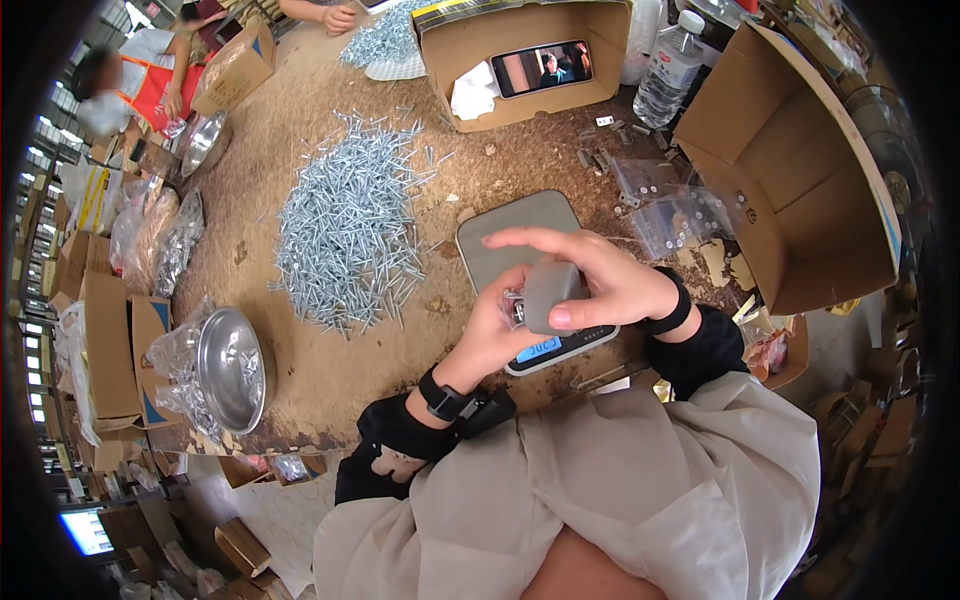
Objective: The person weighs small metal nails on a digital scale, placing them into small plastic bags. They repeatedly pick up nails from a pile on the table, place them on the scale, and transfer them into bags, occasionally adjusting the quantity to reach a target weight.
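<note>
My right hand (625, 275) is closed around a small grey box-like piece (552, 290), with the thumb on its near side and the forefinger stretched out to the left. My left hand (490, 325) curls against the piece's left side. Shiny metal bits, perhaps screws, show between that hand and the piece; the left palm is mostly hidden. Both hands are over a digital scale (510, 220) with a grey platform and a lit blue display. Left of the scale lies a large heap of silvery screws (350, 225).
An open carton (520, 110) holds a propped phone (542, 68). A water bottle (668, 75), clear bags of small parts (685, 215) and a large open box (800, 180) stand right. A metal bowl (232, 370) sits near left. Another person (150, 75) works at far left.
</note>
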A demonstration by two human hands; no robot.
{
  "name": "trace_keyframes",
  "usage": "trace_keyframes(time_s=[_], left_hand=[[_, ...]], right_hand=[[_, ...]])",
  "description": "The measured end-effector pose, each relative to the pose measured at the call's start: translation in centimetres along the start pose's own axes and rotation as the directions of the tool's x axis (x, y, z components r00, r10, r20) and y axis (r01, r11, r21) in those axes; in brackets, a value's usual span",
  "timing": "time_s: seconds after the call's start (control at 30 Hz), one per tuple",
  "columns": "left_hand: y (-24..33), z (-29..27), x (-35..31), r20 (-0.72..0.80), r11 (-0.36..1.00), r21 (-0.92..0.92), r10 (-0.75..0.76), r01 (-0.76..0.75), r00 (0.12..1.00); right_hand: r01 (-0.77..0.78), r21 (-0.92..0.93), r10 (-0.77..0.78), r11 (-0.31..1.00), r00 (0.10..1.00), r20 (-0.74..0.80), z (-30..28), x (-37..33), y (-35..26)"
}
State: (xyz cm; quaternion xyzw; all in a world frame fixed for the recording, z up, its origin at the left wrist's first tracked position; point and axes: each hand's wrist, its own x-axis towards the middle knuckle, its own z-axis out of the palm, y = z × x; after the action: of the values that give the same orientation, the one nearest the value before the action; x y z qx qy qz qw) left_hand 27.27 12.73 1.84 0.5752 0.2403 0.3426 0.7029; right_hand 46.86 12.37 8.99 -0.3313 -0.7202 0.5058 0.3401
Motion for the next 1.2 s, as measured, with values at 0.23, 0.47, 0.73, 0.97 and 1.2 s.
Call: trace_keyframes(time_s=[0.23,0.47,0.73,0.97,1.2], left_hand=[[0.4,-0.3,0.0,0.001,1.000,-0.011,-0.023,0.023,1.000],[1.6,0.6,0.0,-0.047,0.990,-0.124,-0.072,0.066,0.996],[1.1,-0.3,0.0,-0.015,0.991,-0.137,0.009,-0.011,1.000],[0.1,-0.7,0.1,-0.012,0.985,-0.138,0.104,-0.105,0.995],[0.5,-0.5,0.2,-0.075,0.987,-0.104,0.117,-0.125,0.990]], right_hand=[[0.005,0.245,0.013,0.970,0.997,-0.072,0.3,0.1,0.5],[-0.019,0.237,0.041,0.971,0.995,-0.086,-0.5,0.0,0.3],[-0.026,-0.656,-0.117,0.754,0.978,-0.174,-2.1,0.4,3.7],[0.113,-0.602,-0.261,0.790,0.951,-0.165,-1.0,1.0,2.4],[0.407,-0.488,-0.437,0.772,0.898,0.057,-0.7,1.1,1.3]])
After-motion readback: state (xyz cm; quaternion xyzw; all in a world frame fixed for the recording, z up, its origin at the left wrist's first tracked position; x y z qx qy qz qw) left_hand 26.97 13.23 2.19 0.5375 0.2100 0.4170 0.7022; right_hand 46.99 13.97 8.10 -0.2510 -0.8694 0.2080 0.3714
